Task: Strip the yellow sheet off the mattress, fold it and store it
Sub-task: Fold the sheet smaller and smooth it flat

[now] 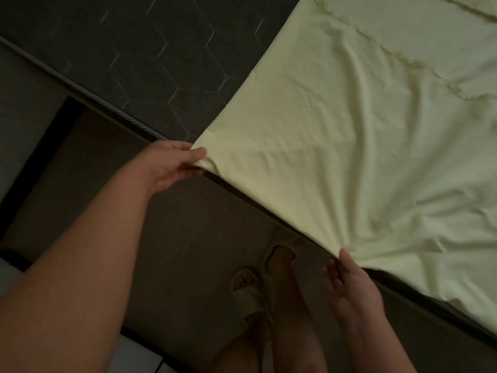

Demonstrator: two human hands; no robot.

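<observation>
mattress w/ yellow sheet diag up-right

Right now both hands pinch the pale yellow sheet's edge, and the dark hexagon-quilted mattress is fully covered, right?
No: the head view shows the dark hexagon-quilted mattress partly bare. The left hand and right hand do pinch the edge of the pale yellow sheet.

The light is dim and brownish. A broad brown surface runs diagonally through the middle; whether it is floor or a low platform cannot be told. A dark strip edges it on the left, with a grey-brown area beyond. At the lower left lie pale floor tiles, crossed by a dark joint.
</observation>
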